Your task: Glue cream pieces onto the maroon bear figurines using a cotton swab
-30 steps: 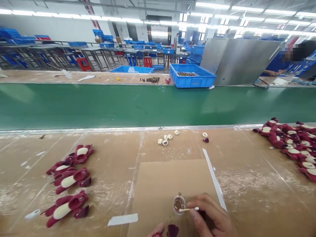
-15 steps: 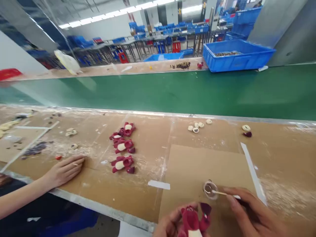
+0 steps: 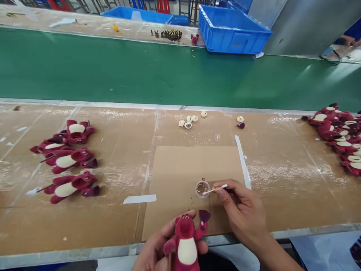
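Bear [image 3: 184,241] sits higher in left hand [image 3: 152,253]; right hand [image 3: 245,215] keeps swab [image 3: 217,189] in cup [image 3: 199,185].

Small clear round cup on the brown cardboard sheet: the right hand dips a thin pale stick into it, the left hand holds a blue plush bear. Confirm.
Wrong colour. In the head view the left hand holds a dark red plush bear with a cream belly; the right hand does dip the thin pale stick into the clear cup.
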Tool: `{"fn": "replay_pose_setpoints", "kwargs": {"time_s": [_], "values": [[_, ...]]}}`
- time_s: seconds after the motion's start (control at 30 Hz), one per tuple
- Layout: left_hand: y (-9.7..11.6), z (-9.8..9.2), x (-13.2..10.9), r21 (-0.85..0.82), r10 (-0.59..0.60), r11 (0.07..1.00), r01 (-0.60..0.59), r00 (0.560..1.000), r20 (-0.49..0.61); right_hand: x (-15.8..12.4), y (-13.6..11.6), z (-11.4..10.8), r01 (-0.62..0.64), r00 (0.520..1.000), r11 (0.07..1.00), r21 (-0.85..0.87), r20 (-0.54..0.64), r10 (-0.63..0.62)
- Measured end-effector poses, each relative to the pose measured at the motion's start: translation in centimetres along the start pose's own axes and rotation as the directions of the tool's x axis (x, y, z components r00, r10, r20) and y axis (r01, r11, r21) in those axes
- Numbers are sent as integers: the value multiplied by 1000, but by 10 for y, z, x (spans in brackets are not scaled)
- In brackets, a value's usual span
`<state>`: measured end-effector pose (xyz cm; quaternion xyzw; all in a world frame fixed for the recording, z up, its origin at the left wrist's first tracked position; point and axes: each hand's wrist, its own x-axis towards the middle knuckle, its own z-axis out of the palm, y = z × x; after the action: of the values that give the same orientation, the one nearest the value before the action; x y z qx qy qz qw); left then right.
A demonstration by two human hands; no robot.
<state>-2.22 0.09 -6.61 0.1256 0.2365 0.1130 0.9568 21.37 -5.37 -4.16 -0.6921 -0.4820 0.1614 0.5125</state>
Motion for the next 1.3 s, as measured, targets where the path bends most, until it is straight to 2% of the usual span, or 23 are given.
{"fn": "replay_pose_setpoints", "kwargs": {"time_s": [0.17,0.47,0.6,0.7,0.83,0.97,1.3], "values": [[-12,12,4,52,149,986,-156,983,110,-5,2,-4,-55,998,998,-7,4,55],[-6,34,12,10,108,994,-109,993,53,-4,-3,-11,-114,992,993,-7,59,114],[-3,37,14,19,106,994,-107,993,54,-6,-16,-15,-155,988,976,155,50,149],[-2,38,15,22,95,995,-96,994,51,-9,-29,-18,-88,995,970,229,58,77],[-1,38,16,16,91,996,-93,994,60,-9,-37,-18,82,970,970,231,204,-130],[-2,36,14,28,89,996,-90,995,39,-10,-34,-16,72,959,968,242,251,-134],[-5,38,14,4,90,996,-91,993,76,-8,-32,-15,105,930,971,216,325,-173]]}}
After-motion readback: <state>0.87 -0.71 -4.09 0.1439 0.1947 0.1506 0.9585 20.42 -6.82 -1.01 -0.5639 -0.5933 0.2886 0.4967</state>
